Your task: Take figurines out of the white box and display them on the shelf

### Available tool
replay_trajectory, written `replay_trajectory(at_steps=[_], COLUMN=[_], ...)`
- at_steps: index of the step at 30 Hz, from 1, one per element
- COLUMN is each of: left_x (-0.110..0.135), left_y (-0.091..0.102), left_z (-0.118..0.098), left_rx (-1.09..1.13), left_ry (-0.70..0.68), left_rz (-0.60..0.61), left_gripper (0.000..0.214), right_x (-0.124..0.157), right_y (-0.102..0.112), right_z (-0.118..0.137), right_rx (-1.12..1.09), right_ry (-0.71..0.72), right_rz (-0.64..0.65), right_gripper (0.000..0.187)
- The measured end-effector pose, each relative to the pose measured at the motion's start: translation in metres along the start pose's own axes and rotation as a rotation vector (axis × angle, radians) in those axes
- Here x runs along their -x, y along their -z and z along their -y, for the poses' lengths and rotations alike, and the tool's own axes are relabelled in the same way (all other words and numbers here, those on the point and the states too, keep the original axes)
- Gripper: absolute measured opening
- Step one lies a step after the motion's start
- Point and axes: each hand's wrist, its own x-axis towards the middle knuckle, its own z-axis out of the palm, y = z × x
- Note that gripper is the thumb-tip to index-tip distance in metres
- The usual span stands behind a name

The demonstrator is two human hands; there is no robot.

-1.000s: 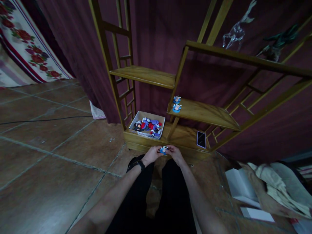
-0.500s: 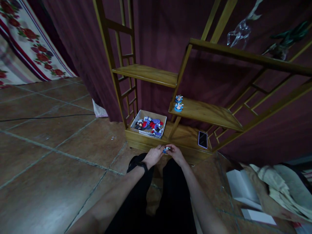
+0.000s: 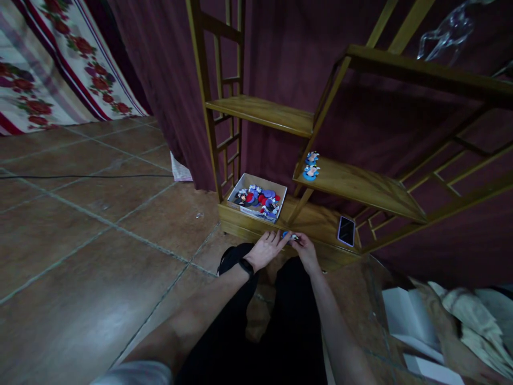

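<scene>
Between my two hands is a small figurine (image 3: 295, 237) with white, dark and blue parts, held above the front edge of the shelf unit's base. The fingers of my left hand (image 3: 266, 250) pinch its blue side. My right hand (image 3: 306, 253) grips the other end between thumb and fingers. A shallow cardboard box (image 3: 241, 210) just beyond my left hand holds several small figures and red, purple and dark round discs. Two similar figurines on blue bases, a front one (image 3: 311, 172) and a rear one (image 3: 312, 158), stand at the left end of the middle shelf.
The wooden shelf unit (image 3: 260, 113) stands before a dark red curtain (image 3: 276, 59). A phone (image 3: 346, 231) lies on its base at right. A clear glass animal figure (image 3: 447, 35) is on the upper shelf. White boxes (image 3: 409, 315) and cloth lie on the floor at right.
The view has swung left, so everything sits further right in the picture. Both hands still hold the figurine, and its blue part now faces my left fingers.
</scene>
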Motion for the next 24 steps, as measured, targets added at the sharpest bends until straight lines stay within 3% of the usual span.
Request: replay_trajectory(at_steps=[15,24], left_x=[-0.001,0.002], left_y=[0.001,0.005], left_z=[0.001,0.008], left_rx=[0.047,0.166], left_ry=[-0.082,-0.074], left_rz=[0.016,0.067], left_gripper=[0.062,0.078], right_x=[-0.002,0.000], right_y=[0.003,-0.004], right_z=[-0.006,0.006], right_rx=[-0.045,-0.023], right_ry=[-0.025,0.009], right_rz=[-0.041,-0.176], right_gripper=[0.032,0.029])
